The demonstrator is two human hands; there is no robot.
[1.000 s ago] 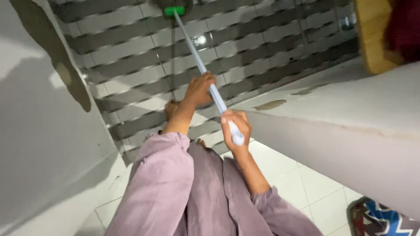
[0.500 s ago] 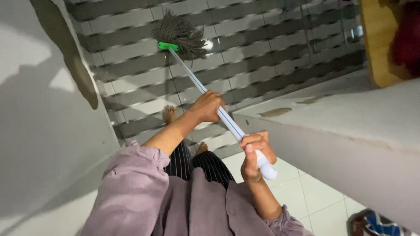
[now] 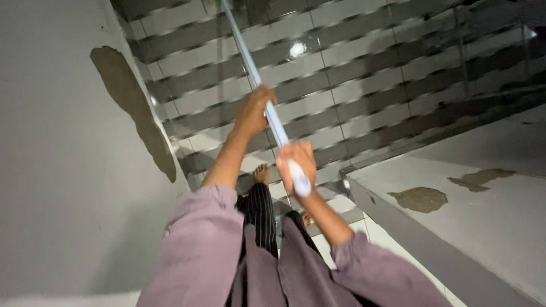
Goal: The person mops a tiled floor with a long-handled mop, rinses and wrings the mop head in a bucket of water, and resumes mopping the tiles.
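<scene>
Mop handle, a pale blue-white pole, ran from the top centre of the frame down to the middle, its head out of view past the upper edge. The left hand was wrapped shut around the pole partway along, just above the frame's centre. The right hand was clamped on the rounded end of the pole, slightly lower and to the right, close to the left hand but not touching it. Both arms wore mauve sleeves that filled the lower centre. Under the hands lay a floor of grey and white striped tiles, with a bare foot on it. A grey wall with a patched brown stain stood at the left.
</scene>
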